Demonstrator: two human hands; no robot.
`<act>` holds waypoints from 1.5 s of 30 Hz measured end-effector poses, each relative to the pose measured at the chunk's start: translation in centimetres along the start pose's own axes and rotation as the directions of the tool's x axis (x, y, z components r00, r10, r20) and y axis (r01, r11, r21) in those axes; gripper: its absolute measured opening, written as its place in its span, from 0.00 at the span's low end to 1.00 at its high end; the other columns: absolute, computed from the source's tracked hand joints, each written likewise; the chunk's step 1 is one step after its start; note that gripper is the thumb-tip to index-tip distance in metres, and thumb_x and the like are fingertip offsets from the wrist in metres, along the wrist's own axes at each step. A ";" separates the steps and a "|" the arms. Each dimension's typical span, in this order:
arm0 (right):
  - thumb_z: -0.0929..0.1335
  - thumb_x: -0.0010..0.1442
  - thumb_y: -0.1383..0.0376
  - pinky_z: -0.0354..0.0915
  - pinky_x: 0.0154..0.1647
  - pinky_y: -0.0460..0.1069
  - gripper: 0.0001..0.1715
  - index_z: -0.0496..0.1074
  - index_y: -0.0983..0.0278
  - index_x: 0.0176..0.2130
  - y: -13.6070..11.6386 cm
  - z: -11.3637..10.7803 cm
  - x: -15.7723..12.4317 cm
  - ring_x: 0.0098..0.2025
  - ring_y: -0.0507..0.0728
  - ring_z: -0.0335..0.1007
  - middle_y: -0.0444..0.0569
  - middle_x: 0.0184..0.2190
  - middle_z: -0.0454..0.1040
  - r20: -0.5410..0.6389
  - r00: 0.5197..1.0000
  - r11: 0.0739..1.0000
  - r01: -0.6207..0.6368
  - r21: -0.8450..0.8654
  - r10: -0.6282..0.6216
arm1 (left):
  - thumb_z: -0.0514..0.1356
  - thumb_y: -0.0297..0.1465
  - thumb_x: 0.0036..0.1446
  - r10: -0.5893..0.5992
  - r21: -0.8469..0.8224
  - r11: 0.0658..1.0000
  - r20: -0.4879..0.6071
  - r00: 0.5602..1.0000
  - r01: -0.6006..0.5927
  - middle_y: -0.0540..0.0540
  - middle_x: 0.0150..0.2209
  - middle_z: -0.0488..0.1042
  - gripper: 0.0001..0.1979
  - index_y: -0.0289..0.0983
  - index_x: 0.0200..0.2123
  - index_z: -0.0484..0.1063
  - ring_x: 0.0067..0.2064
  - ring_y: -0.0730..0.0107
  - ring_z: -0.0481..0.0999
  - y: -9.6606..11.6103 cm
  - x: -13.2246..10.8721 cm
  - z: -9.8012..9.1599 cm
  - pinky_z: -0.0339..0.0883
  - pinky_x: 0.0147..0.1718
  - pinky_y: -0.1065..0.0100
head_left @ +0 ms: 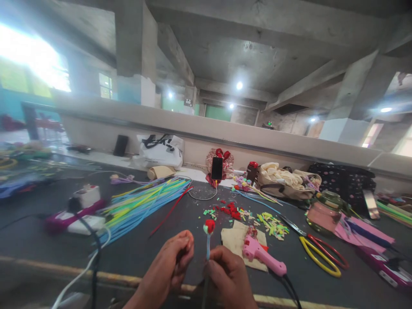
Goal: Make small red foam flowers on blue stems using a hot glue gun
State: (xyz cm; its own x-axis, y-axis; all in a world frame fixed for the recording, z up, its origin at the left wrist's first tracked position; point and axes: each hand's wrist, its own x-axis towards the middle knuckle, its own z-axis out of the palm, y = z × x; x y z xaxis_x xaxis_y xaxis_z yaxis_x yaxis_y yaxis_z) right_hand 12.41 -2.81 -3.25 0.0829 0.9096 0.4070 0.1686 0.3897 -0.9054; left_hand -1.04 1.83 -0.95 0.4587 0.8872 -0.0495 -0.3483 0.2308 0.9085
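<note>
My right hand pinches the light blue stem of a small flower between thumb and fingers, holding it upright above the table's front edge. The flower's head is red with a little pale green and white. Just left of it, my left hand is closed, thumb and fingertips together; anything between them is too small or hidden to name. Beyond the flower lie red cut pieces and yellow-green cut pieces. To the right of my right hand, a pink glue gun rests on a beige sheet.
Blue, green and yellow pipe cleaners lie at left beside a power strip with cables. Scissors with red and yellow handles and a glass jar are at right. A phone stands at the back near a white bag.
</note>
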 end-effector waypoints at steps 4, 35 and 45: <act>0.64 0.50 0.54 0.51 0.19 0.42 0.17 0.71 0.66 0.24 0.0 -0.2 -0.1 0.19 0.48 0.55 0.41 0.16 0.64 -0.007 1.000 1.000 -0.023 0.008 0.023 | 0.49 0.36 0.51 0.038 0.139 0.990 -0.020 0.999 -0.035 0.60 0.11 0.49 0.15 0.39 0.15 0.52 0.12 0.82 0.43 0.0 0.1 0.6 0.36 0.10 0.78; 0.64 0.52 0.55 0.55 0.24 0.42 0.15 0.69 0.63 0.26 0.3 -0.4 -0.5 0.22 0.49 0.58 0.41 0.20 0.65 0.087 0.996 0.998 0.022 0.066 -0.028 | 0.64 0.35 0.38 0.079 0.088 0.992 0.170 0.982 -0.095 0.48 0.19 0.71 0.11 0.31 0.22 0.76 0.21 0.75 0.64 1.6 -0.3 1.8 0.57 0.23 0.73; 0.68 0.47 0.56 0.51 0.15 0.42 0.13 0.69 0.63 0.31 0.9 -2.5 -0.9 0.15 0.48 0.53 0.38 0.14 0.59 -0.216 0.954 0.972 -0.177 0.152 0.207 | 0.65 0.31 0.36 0.209 0.312 0.931 -0.029 0.977 -0.190 0.55 0.15 0.64 0.08 0.33 0.17 0.69 0.19 0.79 0.57 1.5 -0.4 1.8 0.49 0.19 0.76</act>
State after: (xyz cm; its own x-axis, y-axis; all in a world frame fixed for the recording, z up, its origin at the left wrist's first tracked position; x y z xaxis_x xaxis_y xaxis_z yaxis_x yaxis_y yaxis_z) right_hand 14.89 -3.60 -4.07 0.3259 0.9178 0.2268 -0.0005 0.2401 -0.9707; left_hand -0.34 1.09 1.21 0.3514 0.9272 0.1295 -0.1561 -0.0784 0.9846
